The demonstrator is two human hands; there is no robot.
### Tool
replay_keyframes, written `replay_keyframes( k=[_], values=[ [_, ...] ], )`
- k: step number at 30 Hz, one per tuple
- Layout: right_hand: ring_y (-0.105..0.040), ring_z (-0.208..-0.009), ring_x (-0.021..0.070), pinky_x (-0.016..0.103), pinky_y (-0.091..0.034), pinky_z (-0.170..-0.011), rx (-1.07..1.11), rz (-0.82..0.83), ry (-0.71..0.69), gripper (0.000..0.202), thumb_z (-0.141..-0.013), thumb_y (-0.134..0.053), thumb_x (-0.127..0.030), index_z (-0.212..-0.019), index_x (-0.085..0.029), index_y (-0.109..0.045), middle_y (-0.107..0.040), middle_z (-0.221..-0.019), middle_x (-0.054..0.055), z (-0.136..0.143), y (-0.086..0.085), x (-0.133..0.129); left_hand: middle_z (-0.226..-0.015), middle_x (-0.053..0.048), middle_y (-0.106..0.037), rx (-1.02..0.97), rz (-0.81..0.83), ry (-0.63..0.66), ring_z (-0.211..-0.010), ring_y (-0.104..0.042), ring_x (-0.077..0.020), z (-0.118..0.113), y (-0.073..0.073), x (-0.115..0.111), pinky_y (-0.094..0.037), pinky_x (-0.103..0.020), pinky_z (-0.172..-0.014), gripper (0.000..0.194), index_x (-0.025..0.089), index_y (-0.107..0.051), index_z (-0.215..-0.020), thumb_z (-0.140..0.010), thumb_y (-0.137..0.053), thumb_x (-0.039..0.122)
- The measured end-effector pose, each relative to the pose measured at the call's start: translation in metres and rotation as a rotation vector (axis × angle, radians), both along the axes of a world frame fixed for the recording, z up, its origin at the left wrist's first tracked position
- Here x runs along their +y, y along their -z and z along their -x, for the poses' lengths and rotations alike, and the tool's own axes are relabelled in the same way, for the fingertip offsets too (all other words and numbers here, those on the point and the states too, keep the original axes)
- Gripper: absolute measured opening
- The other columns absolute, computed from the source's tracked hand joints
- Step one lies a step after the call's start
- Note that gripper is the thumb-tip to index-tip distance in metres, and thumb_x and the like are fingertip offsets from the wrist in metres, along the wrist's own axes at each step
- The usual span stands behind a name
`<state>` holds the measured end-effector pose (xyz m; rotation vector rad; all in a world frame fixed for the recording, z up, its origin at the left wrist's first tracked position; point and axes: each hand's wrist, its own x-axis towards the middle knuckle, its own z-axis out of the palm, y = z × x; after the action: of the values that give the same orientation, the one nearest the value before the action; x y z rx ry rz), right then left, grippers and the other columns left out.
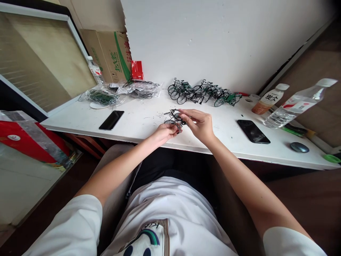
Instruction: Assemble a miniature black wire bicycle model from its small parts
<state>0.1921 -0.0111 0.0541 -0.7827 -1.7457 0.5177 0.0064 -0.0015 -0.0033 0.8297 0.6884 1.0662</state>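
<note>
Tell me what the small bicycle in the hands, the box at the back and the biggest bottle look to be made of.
Small bicycle: thin, dark, wire-like parts; metal or plastic, too small to tell.
Box: likely cardboard, matte brown with printing.
Biggest bottle: probably clear, glossy plastic, being see-through with bright highlights.

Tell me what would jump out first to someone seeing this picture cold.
The eye likely goes first to the two hands, left and right, holding a small black model bicycle over the white table. Next comes the cluster of model bicycles at the back against the white wall, then the tilted bottle of clear liquid at the right.
</note>
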Motion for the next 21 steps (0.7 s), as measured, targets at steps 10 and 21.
replay_keyframes(
  k=[10, 21],
  values=[
    [-0.085, -0.094, 0.0285, 0.043, -0.073, -0.091, 0.123, 0.149, -0.079, 0.035, -0.081, -0.093, -0.054, -0.098, -0.023, -0.09, -0.087, -0.102, 0.007, -0.002, -0.004, -0.001, -0.083, -0.009, -0.074, 0.015, -0.007, -0.005, -0.087, -0.069, -0.0176, -0.001, 0.001, -0.001, -0.048, -0.033, -0.09, 0.021, 0.012, -0.069, -0.071, -0.076, -0.088, 0.006],
    [-0.081, -0.078, 0.0256, 0.039, -0.071, -0.072, 0.187, 0.102, 0.076, 0.042, -0.077, -0.094, -0.061, -0.077, -0.022, -0.078, -0.084, -0.088, 0.007, 0.007, 0.007, 0.0, -0.079, -0.005, -0.072, 0.013, -0.028, -0.007, -0.087, -0.07, -0.0176, 0.0, 0.002, 0.0, -0.047, -0.033, -0.089, 0.024, 0.014, -0.066, -0.071, -0.07, -0.087, 0.001]
  ],
)
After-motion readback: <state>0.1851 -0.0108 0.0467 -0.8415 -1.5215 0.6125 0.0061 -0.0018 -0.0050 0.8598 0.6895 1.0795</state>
